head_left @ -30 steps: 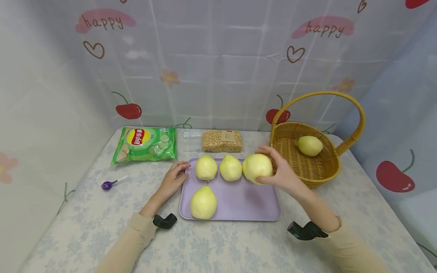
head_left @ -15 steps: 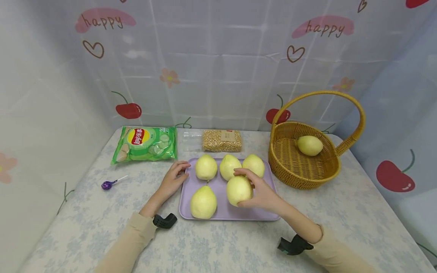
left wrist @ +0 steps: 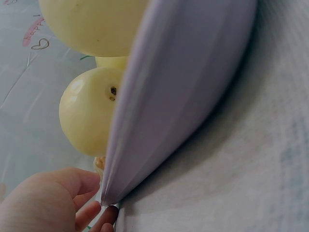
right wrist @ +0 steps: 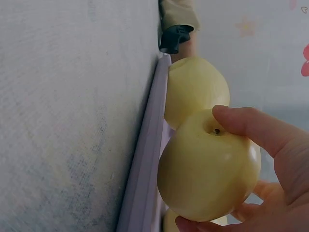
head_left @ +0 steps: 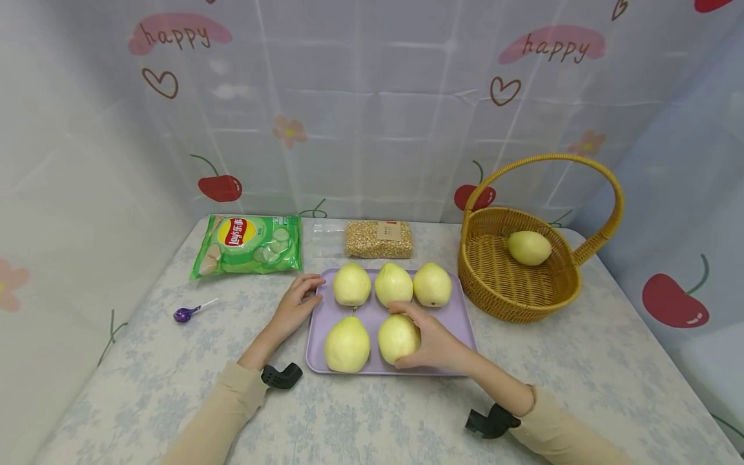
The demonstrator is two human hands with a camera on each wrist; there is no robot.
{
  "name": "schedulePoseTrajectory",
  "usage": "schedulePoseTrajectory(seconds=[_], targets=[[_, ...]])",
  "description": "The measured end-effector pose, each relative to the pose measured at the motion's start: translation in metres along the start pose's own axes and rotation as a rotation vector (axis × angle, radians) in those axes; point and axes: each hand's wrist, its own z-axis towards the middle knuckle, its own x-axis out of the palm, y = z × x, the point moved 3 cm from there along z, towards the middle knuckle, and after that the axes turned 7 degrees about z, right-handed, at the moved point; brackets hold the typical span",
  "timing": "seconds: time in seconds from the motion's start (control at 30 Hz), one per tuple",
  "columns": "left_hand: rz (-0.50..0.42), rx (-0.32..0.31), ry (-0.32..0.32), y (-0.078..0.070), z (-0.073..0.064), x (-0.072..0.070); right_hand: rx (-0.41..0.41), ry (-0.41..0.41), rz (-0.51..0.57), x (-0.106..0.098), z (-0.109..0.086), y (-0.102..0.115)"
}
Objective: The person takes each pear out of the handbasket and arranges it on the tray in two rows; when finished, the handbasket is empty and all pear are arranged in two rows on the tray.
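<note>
A lilac tray (head_left: 444, 361) bears several pale yellow pears. My left hand (head_left: 295, 307) grips its left rim near the far corner; in the left wrist view, the fingers (left wrist: 87, 182) meet the tray's edge. At the tray's front middle, my right hand (head_left: 433, 342) holds a pear (head_left: 397, 339), thumb on the near side and fingers on the far side. The right wrist view shows this pear (right wrist: 207, 166) close by the tray's wall. Left of it lies another pear (head_left: 347, 345). Three pears form the back row, the middle one (head_left: 393, 284) just behind my right fingers.
A wicker basket (head_left: 517, 310) with a tall handle and one pear (head_left: 529, 248) inside stands to the right. Behind the tray lies a bag of corn kernels (head_left: 378, 239). A green chip bag (head_left: 250, 245) and a purple lollipop (head_left: 183, 314) are at left.
My right hand has brought the held pear from above the tray's back right corner, left and nearer, down to the front middle. The left hand stays at the tray rim.
</note>
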Motion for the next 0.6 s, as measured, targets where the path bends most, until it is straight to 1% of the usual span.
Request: schedulePoseTrajectory(seconds=[0.2,0.4,0.6], targets=[[0.005,0.0,-0.002,0.0004,0.0003,0.0005,0.018,-0.007,-0.042,0.0026,-0.0004,0.0001],[0.013,0.004,-0.007,0.0013,0.0001,0.0004,0.005,-0.003,-0.082,0.0043,-0.0004,0.0009],[0.022,0.019,-0.014,0.0006,0.0,0.0001,0.02,0.005,-0.019,0.0026,-0.0013,0.0007]])
